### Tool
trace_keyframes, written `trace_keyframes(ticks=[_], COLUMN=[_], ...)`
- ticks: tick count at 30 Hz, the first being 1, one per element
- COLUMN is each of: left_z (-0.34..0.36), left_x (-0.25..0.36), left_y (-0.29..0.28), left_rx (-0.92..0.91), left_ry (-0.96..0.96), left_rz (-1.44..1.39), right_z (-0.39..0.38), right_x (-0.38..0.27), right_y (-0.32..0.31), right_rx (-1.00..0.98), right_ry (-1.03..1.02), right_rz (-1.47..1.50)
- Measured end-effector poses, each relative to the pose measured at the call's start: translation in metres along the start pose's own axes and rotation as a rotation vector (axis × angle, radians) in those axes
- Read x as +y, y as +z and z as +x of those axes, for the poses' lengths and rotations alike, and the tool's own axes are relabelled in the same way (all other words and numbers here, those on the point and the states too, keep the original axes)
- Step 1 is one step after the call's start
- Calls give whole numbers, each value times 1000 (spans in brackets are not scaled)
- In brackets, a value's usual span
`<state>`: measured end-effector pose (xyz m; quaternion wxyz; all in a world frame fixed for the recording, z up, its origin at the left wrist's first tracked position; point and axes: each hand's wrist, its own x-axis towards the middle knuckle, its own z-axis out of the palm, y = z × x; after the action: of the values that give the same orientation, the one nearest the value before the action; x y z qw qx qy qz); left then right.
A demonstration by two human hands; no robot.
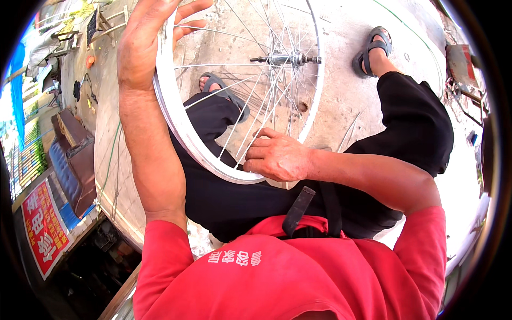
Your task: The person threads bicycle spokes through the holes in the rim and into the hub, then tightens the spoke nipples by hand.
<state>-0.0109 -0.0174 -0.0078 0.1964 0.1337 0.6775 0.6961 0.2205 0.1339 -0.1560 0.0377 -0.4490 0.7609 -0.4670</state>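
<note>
A silver bicycle wheel point(186, 136) with thin spokes and a metal hub point(282, 60) stands tilted above my lap. My left hand point(146, 45) grips its rim at the upper left, with fingertips showing past the rim. My right hand point(274, 156) is at the lower part of the wheel, fingers bent around a spoke at the inner side of the rim; the fingertips are partly hidden, so exactly what they pinch is unclear. My legs in black trousers point(405, 122) are either side of and behind the wheel.
My sandalled feet point(368, 53) rest on a pale concrete floor point(341, 106). At left are a worn brown and blue seat point(66, 165), a red sign point(45, 226), a wooden stand point(106, 26) and loose cords. At right is some rusty metal equipment point(461, 66).
</note>
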Motion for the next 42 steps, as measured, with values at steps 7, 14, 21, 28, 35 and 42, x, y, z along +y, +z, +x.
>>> trace_keyframes(ticks=[7,14,21,28,35,42], left_z=[-3,-3,-6,-8,-11,-9], left_x=[-1,-1,-2,6,8,11], left_y=[1,2,0,6,16,18], left_rx=[-22,-13,-13,10,22,31], left_ry=[20,23,22,-14,30,3], left_rz=[-25,-11,-19,85,237,218], right_z=[9,14,13,16,15,15], right_x=[17,25,25,24,23,24], right_y=[-6,-4,0,-5,-2,-3], right_rx=[-193,-173,-167,-200,-203,-187], right_ry=[-2,-63,-50,-55,-35,-55], right_rz=[171,216,202,192,204,220])
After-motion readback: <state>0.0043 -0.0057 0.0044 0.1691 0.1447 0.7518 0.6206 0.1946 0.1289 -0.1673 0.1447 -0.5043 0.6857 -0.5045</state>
